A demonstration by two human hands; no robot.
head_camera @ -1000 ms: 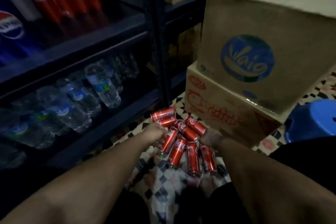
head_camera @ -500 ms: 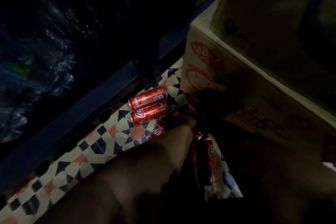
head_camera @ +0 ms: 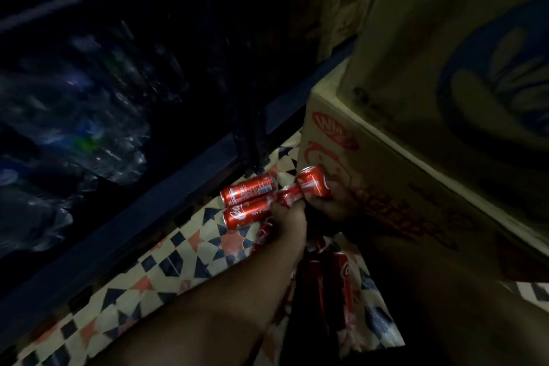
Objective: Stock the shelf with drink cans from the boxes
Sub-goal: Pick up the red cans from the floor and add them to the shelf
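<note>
I am looking down at a patterned floor in a dark room. Red drink cans lie on it in a small pile near the middle.

Two cans lie on their sides, one just beside the other, touching along their length. Their long way runs left to right, tipped up a little at the right end. The near one of the pair shows white letters.

My left hand reaches out from the near side to the right end of those two cans. Its fingers curl round a can, but blur hides much of that can. My right hand is just beside it, very dark. It holds one can from below. That can also lies sideways, with its long way going left to right, and one round end faces the box.

More cans lie nearer to me, under my left arm. Their long way points from near to far. They are in deep shadow.

On the right are two stacked boxes. The lower box has red print. The top box has a blue round mark. On the left is a dark shelf with clear water bottles lying in it, all blurry.
</note>
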